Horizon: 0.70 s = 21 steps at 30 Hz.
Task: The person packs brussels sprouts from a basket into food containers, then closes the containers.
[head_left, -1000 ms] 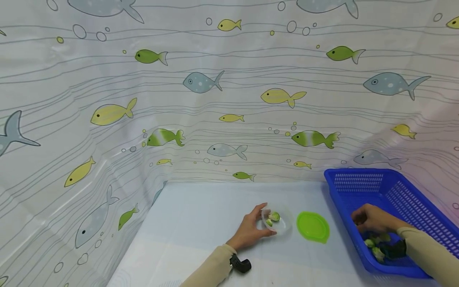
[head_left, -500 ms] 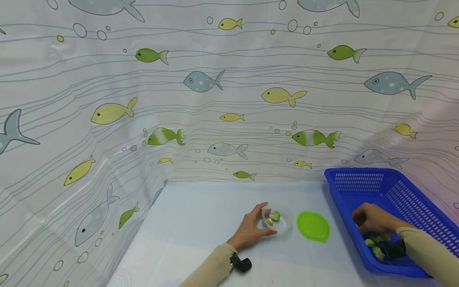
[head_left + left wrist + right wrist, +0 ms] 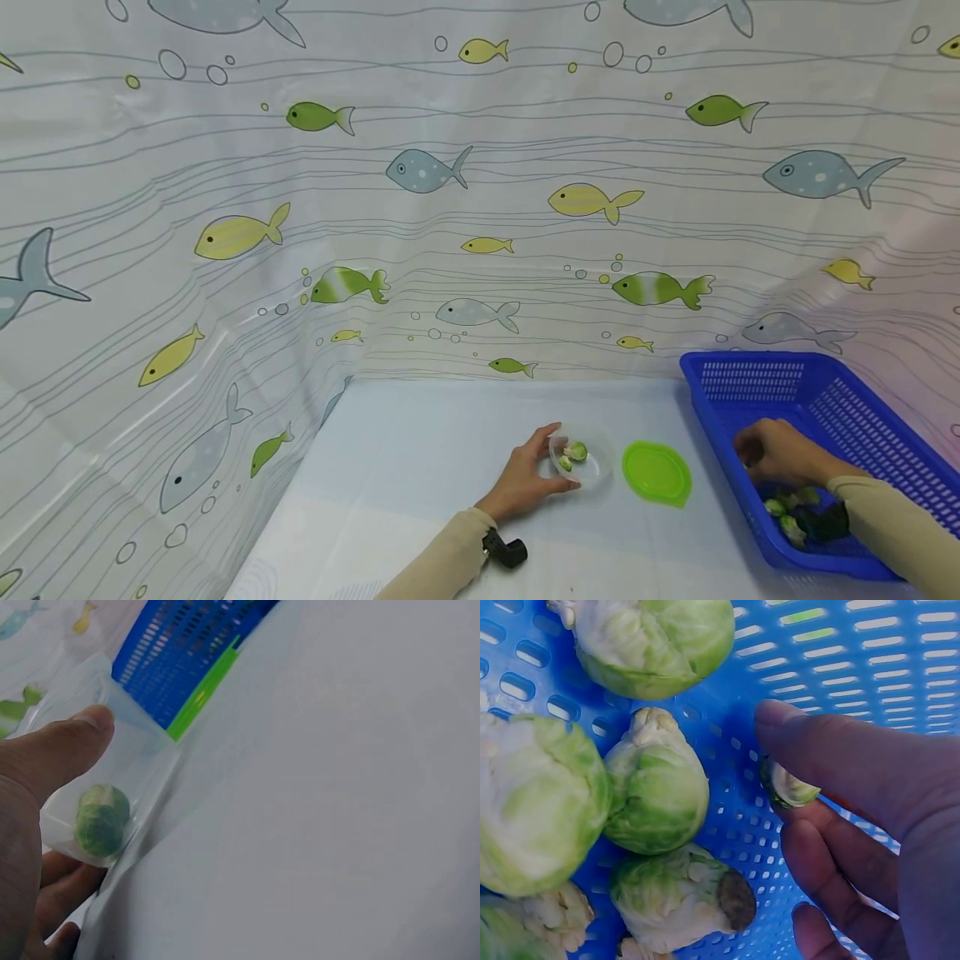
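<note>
My left hand (image 3: 525, 473) holds a round clear plastic container (image 3: 597, 472) on the white table, thumb on one side and fingers on the other. Inside lie two Brussels sprouts (image 3: 576, 451); the left wrist view shows a sprout (image 3: 102, 825) through the wall. Over at the right, my right hand (image 3: 787, 457) is down inside the blue basket (image 3: 757, 358). Between its thumb and fingers it pinches a small Brussels sprout (image 3: 793, 787), partly hidden by the thumb. Several larger sprouts (image 3: 656, 799) lie in the basket beside that hand.
A bright green lid (image 3: 656, 472) lies flat between the container and the basket. Behind the table hangs a white curtain (image 3: 420, 242) printed with fish. The basket's perforated walls rise around my right hand.
The fingers of my right hand have shifted slightly upward inside the basket. My left hand, the container and the lid stay where they were.
</note>
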{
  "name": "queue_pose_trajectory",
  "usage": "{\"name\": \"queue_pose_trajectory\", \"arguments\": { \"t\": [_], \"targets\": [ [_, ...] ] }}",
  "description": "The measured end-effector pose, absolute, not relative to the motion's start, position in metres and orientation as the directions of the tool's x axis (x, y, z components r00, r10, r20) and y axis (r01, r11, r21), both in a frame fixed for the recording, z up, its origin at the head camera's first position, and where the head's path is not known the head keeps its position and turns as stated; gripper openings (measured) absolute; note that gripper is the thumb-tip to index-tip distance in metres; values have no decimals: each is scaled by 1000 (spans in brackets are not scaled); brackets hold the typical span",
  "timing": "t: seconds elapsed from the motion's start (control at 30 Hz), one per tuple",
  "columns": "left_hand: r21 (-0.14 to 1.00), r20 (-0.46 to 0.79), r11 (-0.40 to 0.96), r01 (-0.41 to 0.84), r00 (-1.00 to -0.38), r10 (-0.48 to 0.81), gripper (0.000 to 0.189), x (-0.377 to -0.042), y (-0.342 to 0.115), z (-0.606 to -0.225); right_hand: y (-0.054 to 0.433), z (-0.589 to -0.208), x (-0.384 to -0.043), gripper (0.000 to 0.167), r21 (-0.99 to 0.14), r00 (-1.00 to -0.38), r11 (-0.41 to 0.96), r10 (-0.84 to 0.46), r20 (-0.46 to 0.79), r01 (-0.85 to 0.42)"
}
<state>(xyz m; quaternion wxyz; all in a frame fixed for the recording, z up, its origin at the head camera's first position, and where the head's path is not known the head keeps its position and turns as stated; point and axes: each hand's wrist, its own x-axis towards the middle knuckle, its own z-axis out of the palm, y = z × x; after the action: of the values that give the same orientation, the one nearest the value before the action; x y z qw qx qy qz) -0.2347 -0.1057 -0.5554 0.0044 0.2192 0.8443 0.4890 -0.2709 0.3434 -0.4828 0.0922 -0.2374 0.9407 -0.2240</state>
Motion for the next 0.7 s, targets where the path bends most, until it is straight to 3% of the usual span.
{"name": "queue_pose_trajectory", "arguments": {
  "t": [0.17,0.57,0.7],
  "targets": [
    [822,216,430,372,-904,370,95,-235,-106,-556,344,-485,-271,20,-476,-846,757,-531,-48,-448],
    [824,206,438,360,-910,360,95,-231,-105,-552,338,-481,-267,24,-392,-788,720,-615,21,-572],
    [825,205,435,360,-909,364,95,-231,-105,-552,337,-478,-267,24,-382,-801,738,-599,9,-557]
  ]
}}
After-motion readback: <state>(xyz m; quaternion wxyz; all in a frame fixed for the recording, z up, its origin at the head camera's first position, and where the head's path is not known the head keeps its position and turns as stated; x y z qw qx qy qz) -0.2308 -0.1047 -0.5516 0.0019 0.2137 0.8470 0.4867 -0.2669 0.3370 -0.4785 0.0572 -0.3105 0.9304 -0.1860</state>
